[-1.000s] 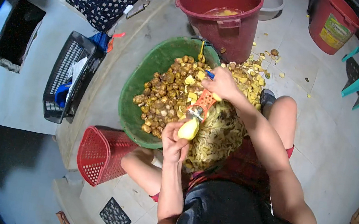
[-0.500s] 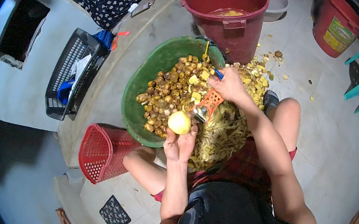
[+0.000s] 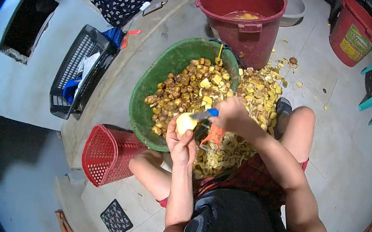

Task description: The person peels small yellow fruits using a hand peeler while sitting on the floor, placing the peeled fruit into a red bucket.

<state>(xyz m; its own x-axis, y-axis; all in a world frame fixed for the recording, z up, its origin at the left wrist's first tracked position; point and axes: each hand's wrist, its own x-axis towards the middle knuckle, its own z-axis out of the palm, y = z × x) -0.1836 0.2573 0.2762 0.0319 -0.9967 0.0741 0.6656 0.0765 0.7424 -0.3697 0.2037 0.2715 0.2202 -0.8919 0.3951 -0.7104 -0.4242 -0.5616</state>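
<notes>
grips a peeled potato [image 3: 186, 123] in the left hand [image 3: 182, 143], with fingers and thumb wrapped around the lower part and the upper face left bare. closes the right hand [image 3: 234, 116] on the blue handle of a knife [image 3: 204, 114], angled down toward the left and reaching the upper right edge of the potato; cannot tell, through the blur, whether cutting in or only touching. seems also to hold an orange peeler [image 3: 214, 136] in the right hand, hanging below the fingers.

looks like trimming or cutting with the knife rather than peeling. probably calls next for a steady left hold, with fingertips tucked clear of the blade, and for a short, controlled stroke.

shows pale yellow and rounded, nearly washed out by the light, without brown skin on the face turned to view. sits raised over the lower right part of a green tub [image 3: 144, 94].

farther out, in the tub, brown-skinned potatoes [image 3: 169, 99], mixed with pale pieces toward the right. just beside the tub, a heap of peelings [image 3: 225, 153]. beyond, a red bucket [image 3: 254, 43]; to the left, a red basket [image 3: 117, 156].
</notes>
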